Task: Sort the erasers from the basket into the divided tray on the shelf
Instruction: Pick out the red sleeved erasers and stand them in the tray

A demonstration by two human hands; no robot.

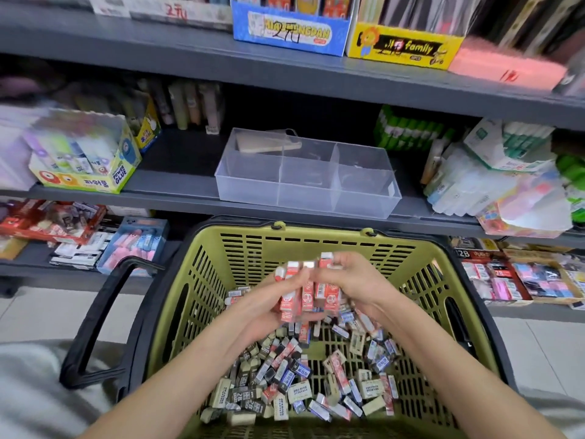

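Observation:
A green plastic basket [247, 248] sits low in front of me, its floor covered with several loose erasers [294, 381] in red, blue, black and cream sleeves. Above the pile, my left hand [272, 299] and my right hand [354, 280] together grip a bunch of red-sleeved erasers [308, 289] standing upright, the left cupped under and behind them, the right curled round their right side. On the middle shelf stands the clear divided tray [307, 201]; its compartments look bare except for a flat tan piece in the far left one.
The basket's black handle [98, 315] hangs down on the left. A Power Glue box [88, 179] stands left of the tray, glue sticks and packets [493, 172] to its right. The lower shelf [79, 270] holds boxes of erasers on both sides; display boxes line the top shelf.

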